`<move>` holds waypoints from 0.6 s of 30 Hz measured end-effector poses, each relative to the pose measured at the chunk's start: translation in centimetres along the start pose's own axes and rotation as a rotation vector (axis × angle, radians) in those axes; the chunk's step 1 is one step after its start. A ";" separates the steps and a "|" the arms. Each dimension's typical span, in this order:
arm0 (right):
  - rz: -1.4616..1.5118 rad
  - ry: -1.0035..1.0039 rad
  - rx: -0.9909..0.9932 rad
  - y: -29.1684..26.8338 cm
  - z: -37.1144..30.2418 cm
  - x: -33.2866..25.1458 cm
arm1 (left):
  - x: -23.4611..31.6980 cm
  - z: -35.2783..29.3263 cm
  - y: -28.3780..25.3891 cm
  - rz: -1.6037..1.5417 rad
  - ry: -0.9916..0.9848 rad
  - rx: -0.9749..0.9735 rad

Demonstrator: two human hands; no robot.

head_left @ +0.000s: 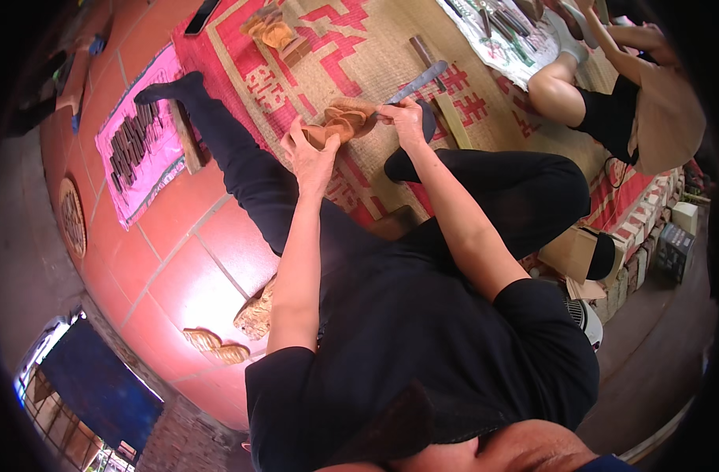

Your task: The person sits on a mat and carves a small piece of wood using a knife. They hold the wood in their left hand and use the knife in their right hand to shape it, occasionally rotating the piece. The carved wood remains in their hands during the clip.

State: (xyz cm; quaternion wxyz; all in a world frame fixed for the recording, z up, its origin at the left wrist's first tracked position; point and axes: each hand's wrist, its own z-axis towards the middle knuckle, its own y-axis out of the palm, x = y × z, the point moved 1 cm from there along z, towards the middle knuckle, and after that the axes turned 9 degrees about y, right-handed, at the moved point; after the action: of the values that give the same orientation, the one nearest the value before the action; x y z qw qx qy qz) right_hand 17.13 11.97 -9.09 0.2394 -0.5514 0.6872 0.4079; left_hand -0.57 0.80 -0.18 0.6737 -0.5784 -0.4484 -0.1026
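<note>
My left hand (310, 161) grips the near left end of a reddish-brown wood carving (347, 118) with rounded, overlapping lobes. The thumb lies along the wood's edge. My right hand (406, 122) is closed at the carving's right end, around a grey knife-like blade (419, 80) that points away to the upper right. Whether those fingers also touch the carving cannot be told. Just beyond the blade lies a tool with a dark wooden handle (421, 49). A flat wooden strip (454, 122) rests on the red and tan mat (367, 177), right of my right hand.
Far ahead on the mat stands another wood carving (273, 33). Several chisels (135, 145) lie on a pink cloth (151, 189) at left. More tools (505, 20) lie on a white cloth at the far right, near a seated person (650, 110). Carved pieces (218, 346) sit on the tiles.
</note>
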 end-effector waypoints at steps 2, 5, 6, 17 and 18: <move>0.000 -0.029 -0.012 0.7 0.1 -0.4 | 0.0 0.6 0.5 0.023 0.060 0.082; -0.018 0.001 -0.023 -0.9 -0.3 0.2 | -0.4 -0.1 0.8 -0.006 0.120 0.041; -0.006 -0.013 -0.021 -0.8 -0.4 -0.2 | -0.6 0.3 0.4 -0.012 0.134 0.000; -0.040 -0.027 -0.082 -0.5 -0.7 -1.8 | -0.5 1.2 -1.5 0.243 0.503 -0.245; -0.032 -0.031 -0.082 -0.5 -0.8 -1.6 | 0.8 0.6 -1.5 0.217 0.473 -0.184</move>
State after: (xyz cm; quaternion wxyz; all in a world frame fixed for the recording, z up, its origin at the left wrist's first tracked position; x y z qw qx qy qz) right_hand 18.16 12.19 -7.55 0.2338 -0.5651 0.6574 0.4402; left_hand -1.40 1.13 1.39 0.7115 -0.6417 -0.2029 -0.2021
